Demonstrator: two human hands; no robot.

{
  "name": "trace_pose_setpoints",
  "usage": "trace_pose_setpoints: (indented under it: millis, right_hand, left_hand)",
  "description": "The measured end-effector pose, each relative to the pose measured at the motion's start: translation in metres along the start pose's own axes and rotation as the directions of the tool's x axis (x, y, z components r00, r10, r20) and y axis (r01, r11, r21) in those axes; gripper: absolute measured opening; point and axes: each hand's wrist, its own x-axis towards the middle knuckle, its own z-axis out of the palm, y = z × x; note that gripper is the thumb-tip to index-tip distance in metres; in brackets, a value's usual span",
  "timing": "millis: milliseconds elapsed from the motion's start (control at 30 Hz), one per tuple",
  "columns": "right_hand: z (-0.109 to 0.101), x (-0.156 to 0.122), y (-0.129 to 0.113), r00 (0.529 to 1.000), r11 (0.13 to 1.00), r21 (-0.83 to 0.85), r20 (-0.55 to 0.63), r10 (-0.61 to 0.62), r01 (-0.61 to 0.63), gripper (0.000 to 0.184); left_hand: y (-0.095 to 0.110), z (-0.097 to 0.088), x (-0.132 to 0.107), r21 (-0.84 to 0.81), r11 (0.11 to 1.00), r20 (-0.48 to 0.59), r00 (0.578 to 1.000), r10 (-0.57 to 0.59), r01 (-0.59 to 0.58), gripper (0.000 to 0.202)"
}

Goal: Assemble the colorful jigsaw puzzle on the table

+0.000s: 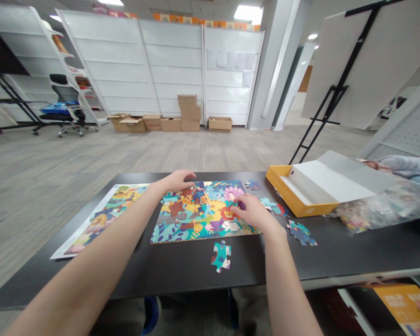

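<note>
Head view: the jigsaw puzzle [201, 215] lies mid-bench on the black bench [196, 275], largely assembled, with a jungle-animal scene and a lion at lower right. Exact gaps can't be told; the top edge is partly hidden by the hands. Left hand [177, 181] is laid on the top edge, fingers [189, 174] loosely spread. Right hand [254, 213] is at the right side of the puzzle, fingers [240, 201] pressed together near a dark piece; a pinch can't be confirmed. Left to place: loose pieces [301, 233] on the right and below, plus the plastic bag [381, 207] of what appear to be more. The picture sheet [103, 219] lies at the left bench edge. Yellow box [310, 210] and bag crowd the right; open room is along the front edge, with one loose piece there.
</note>
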Motion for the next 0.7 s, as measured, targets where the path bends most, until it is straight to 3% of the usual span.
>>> trace_pose_setpoints:
  millis: [67,267,700]
  right_hand:
    - [0.001,0.001,0.002,1.0,1.0,0.01,-0.002,-0.006,0.006,0.026]
    - [0.002,0.001,0.005,0.999,0.999,0.004,-0.015,-0.031,0.032,0.026]
    - [0.003,0.003,0.007,0.999,0.999,-0.014,-0.019,-0.03,0.03,0.03]
  left_hand:
    - [-0.001,-0.006,-0.006,-0.007,1.0,0.002,1.0,-0.011,0.011,0.045]
    - [-0.002,-0.02,-0.033,-0.023,0.995,0.168,0.981,-0.092,0.097,0.046]
    - [-0.001,-0.007,-0.043,-0.01,0.99,0.071,0.988,-0.138,0.139,0.059]
